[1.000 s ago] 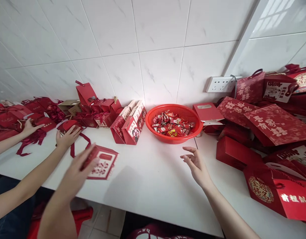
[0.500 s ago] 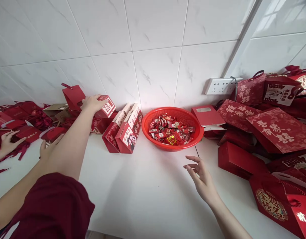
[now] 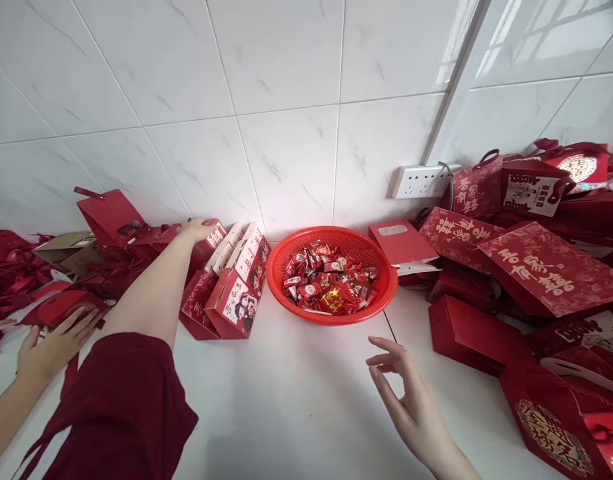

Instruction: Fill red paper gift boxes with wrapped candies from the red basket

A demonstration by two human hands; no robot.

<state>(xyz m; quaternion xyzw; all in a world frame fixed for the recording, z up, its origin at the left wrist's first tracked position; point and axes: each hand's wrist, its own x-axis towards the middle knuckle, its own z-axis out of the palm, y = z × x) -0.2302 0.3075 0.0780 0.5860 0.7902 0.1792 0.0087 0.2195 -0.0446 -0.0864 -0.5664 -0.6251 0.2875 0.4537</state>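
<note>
My left hand (image 3: 194, 232) reaches out to the back left, its fingers wrapped over a small red box (image 3: 209, 243) near the wall. Just right of it, two red gift boxes with white tops (image 3: 234, 303) stand side by side. A red plastic basket (image 3: 331, 320) holds many wrapped candies (image 3: 331, 277). Over the white table in front of the basket, my right hand (image 3: 404, 393) hovers with its fingers apart and slightly bent, holding nothing.
Another person's hand (image 3: 51, 350) lies by a red box at the left. Red boxes and bags (image 3: 106, 267) line the left back. Many red gift boxes (image 3: 551, 267) are piled at the right, below a white power socket (image 3: 424, 180).
The small red box in my left hand has come down among the boxes by the wall. My right hand stays empty. The view has shifted, and the other person's hands have moved.
</note>
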